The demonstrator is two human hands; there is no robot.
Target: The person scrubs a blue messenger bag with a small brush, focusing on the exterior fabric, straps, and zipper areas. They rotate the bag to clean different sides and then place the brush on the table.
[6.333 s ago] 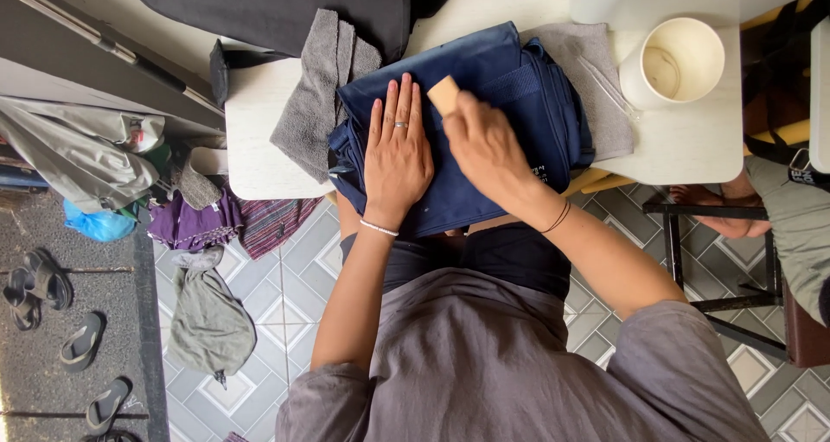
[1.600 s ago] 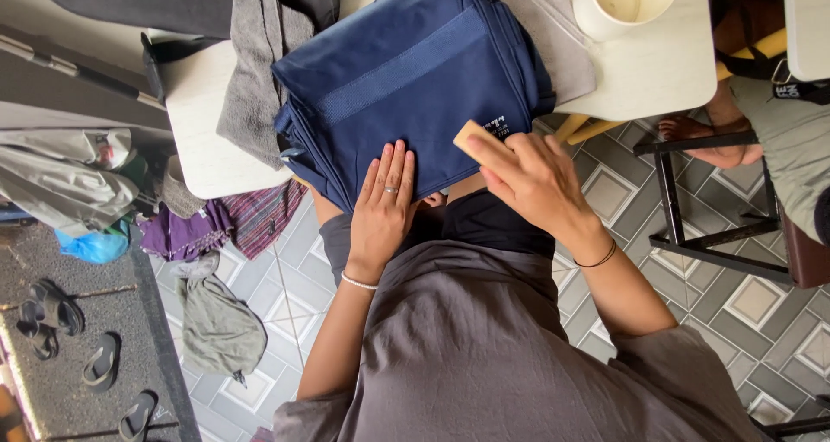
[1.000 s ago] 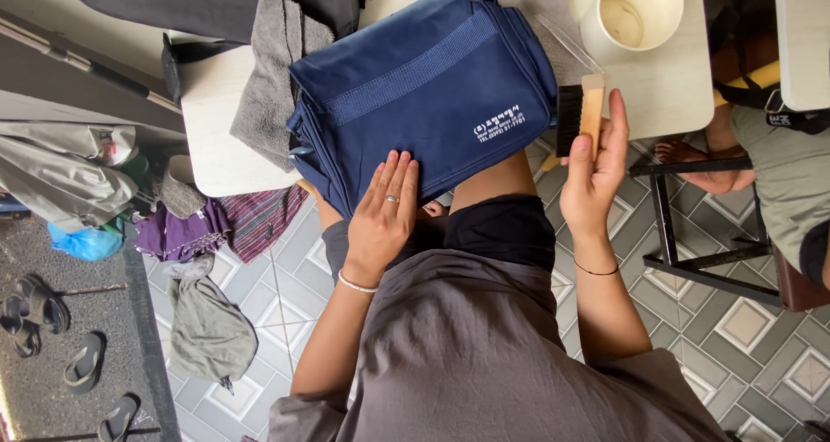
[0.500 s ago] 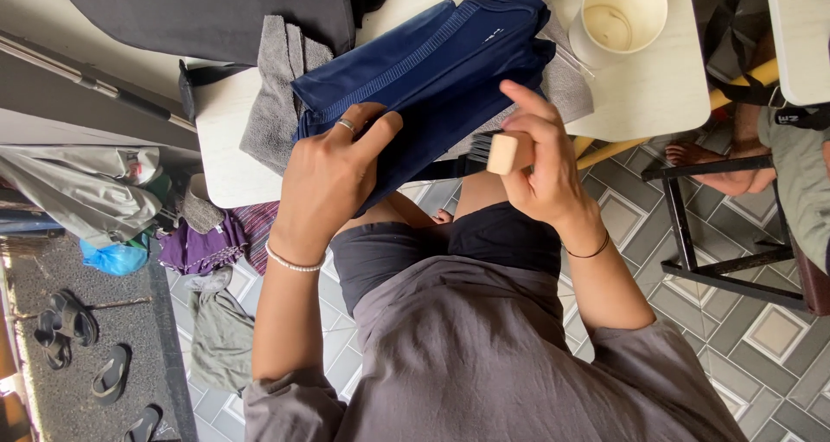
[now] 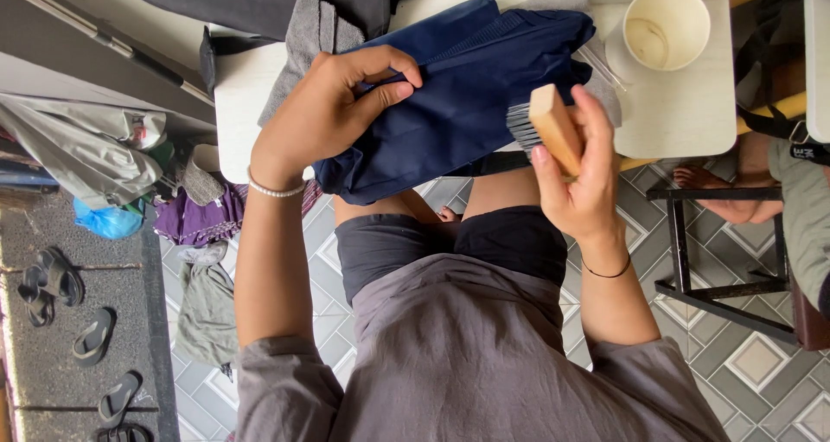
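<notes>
White tabletop [image 5: 683, 105] carries a round cream paper cup [image 5: 666, 25], folded grey cloth [image 5: 311, 36] and a smooth navy-blue fabric bag [image 5: 467, 96] whose near edge hangs over the table's side. Left hand [image 5: 333, 114] pinches the bag's upper edge, fingers closed on fabric. Right hand [image 5: 579, 174] clasps a wooden-backed bristle brush [image 5: 545, 127] just off the bag; bristles partly hidden. Black metal stool frame [image 5: 709, 260] stands right, cut off.

White cup [image 5: 667, 25], grey cloth [image 5: 313, 29], sandals [image 5: 91, 338], black stool [image 5: 711, 252]
</notes>
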